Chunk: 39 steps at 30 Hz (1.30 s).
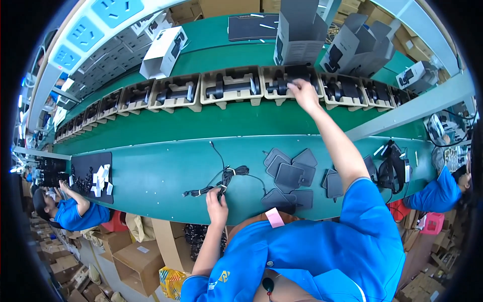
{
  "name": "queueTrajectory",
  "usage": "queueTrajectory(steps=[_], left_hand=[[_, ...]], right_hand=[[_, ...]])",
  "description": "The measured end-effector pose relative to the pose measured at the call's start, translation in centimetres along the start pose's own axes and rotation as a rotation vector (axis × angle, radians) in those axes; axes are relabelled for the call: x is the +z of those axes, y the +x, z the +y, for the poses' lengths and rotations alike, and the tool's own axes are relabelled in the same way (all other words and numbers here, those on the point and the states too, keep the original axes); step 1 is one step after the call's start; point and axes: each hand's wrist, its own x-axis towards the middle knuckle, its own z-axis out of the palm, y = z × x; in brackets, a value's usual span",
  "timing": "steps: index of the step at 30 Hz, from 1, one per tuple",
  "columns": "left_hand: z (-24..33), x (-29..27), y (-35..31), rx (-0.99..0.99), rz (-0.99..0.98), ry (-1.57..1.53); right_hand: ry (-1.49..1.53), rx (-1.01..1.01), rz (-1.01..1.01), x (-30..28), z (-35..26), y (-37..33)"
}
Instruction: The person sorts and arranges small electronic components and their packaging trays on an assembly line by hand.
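My right hand (pixel 304 94) reaches far forward over a tan moulded tray (pixel 279 98) in the row. Its fingers are bent and pressed together at the black device (pixel 276 86) inside; what they pinch is hidden. Low in the middle, my left hand (pixel 217 207) is at the near side of some bundled black cables (pixel 229 173). Its fingertips close on a strand of cable. Light ties hold the bundles, and loose cable ends trail off over the green table.
Flat dark grey pieces (pixel 291 176) lie right of the cables. More tan trays (pixel 229 95) run along the belt (pixel 241 123). Open grey boxes (pixel 302 38) and a white box (pixel 163 53) stand behind them. A slanted metal post (pixel 402 110) is at right. Co-workers sit at both sides.
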Motion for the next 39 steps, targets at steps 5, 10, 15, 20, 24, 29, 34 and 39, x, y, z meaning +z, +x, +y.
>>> queueTrajectory(steps=[5, 10, 15, 20, 24, 29, 34, 39], left_hand=[[-0.9, -0.2, -0.3, -0.067, 0.018, 0.022], [-2.4, -0.6, -1.2, -0.145, 0.042, 0.052], [-3.0, -1.0, -0.8, -0.179, 0.095, 0.089], [-2.9, -1.8, 0.3, -0.156, 0.202, 0.179], [-3.5, -1.5, 1.4, -0.153, 0.169, 0.142], [-4.8, -1.6, 0.8, -0.173, 0.184, 0.160], [-5.0, -2.0, 1.5, -0.085, 0.180, 0.277], [-6.0, -1.7, 1.8, -0.092, 0.122, 0.422]], right_hand=[[-0.518, -0.304, 0.114, 2.7, -2.2, 5.9], [-0.938, -0.651, 0.048, 6.6, -4.4, 8.2], [-0.751, -0.343, 0.097, 10.2, -2.6, 9.2], [-0.390, -0.347, 0.430, 14.9, 1.4, 9.4], [-0.367, -0.177, 0.407, 16.6, 2.6, 9.5], [-0.790, -0.547, 0.455, 13.5, -0.8, 6.3], [-0.666, -0.025, -0.186, 12.1, -1.2, 7.9], [-0.783, -0.189, 0.122, 13.2, -0.2, 10.1]])
